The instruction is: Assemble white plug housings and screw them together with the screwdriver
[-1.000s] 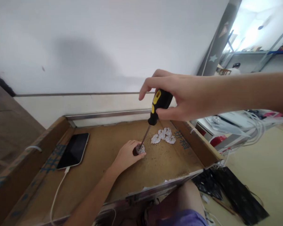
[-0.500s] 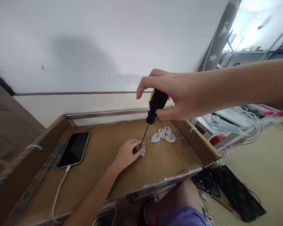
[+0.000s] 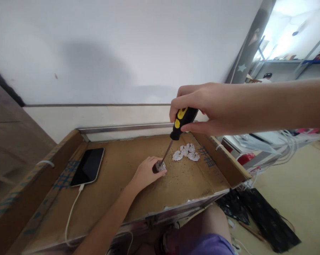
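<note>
My right hand (image 3: 194, 106) grips the black and yellow handle of a screwdriver (image 3: 177, 128), which slants down to the left. Its metal shaft ends at a small clear plastic piece (image 3: 162, 168). Thumb and fingers of my left hand (image 3: 147, 173) pinch that piece against the cardboard; dark material shows between the fingers, too small to name. Just to the right of it lies a cluster of clear, scalloped plastic pieces (image 3: 185, 151) with small upright pins or screws.
The work surface is a shallow cardboard-lined tray (image 3: 117, 152) with raised sides, against a white wall. On its left lies a phone (image 3: 88, 166) with a white charging cable (image 3: 72, 212). Cables and white furniture (image 3: 236, 145) stand to the right; black bags (image 3: 266, 216) lie on the floor.
My right hand has closed its fingers further round the screwdriver handle and turned it, so more yellow shows. The left hand still pinches the clear piece. The view has shifted slightly.
</note>
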